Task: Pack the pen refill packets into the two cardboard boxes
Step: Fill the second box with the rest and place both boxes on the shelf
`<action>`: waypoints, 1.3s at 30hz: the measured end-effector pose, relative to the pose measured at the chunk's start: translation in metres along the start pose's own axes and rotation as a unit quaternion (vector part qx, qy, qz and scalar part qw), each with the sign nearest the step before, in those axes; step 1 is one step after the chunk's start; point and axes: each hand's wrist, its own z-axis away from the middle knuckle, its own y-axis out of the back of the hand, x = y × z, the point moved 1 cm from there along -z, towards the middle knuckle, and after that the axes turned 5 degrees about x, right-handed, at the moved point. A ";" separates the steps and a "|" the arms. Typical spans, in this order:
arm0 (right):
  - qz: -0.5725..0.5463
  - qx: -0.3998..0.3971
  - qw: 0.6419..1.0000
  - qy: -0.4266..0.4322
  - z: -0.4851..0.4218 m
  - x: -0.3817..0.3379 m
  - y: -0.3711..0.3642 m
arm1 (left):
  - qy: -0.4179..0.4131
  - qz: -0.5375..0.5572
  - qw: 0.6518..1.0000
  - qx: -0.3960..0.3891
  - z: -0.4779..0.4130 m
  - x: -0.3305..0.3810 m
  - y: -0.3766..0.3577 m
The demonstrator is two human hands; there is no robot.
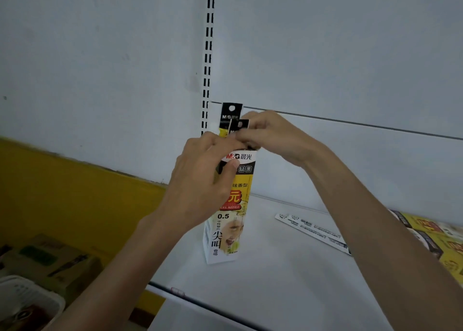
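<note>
presently left hand (200,175) clamps the upright white-and-yellow cardboard box (229,220); right hand (270,135) pinches thin black-topped refill packets (230,116), likely light, flexible; grip best at header.

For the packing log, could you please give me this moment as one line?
left hand: steadies upright box | right hand: feeds refill packets into its top | shelf: another box lying right

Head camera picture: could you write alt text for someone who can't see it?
Two bare hands work at the open top of an upright refill box on a white shelf: the left hand steadies it, the right hand pushes black-topped refill packets in.
</note>
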 end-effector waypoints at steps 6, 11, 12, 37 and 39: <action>-0.091 0.050 0.995 0.000 0.011 0.009 -0.012 | 0.010 0.025 0.999 0.029 0.003 -0.004 -0.001; -0.180 0.008 0.983 -0.040 0.027 0.020 0.003 | -0.025 0.013 1.000 0.004 0.002 -0.007 0.002; -0.207 0.039 0.977 -0.045 0.033 0.029 0.009 | -0.020 0.015 1.000 0.006 0.001 -0.009 0.004; -0.315 -0.023 0.918 -0.240 0.082 0.117 0.032 | 0.004 -0.028 0.998 -0.049 -0.009 0.012 0.009; -0.374 -0.033 0.908 -0.188 0.078 0.104 0.036 | 0.007 -0.002 0.999 -0.039 -0.006 0.010 0.007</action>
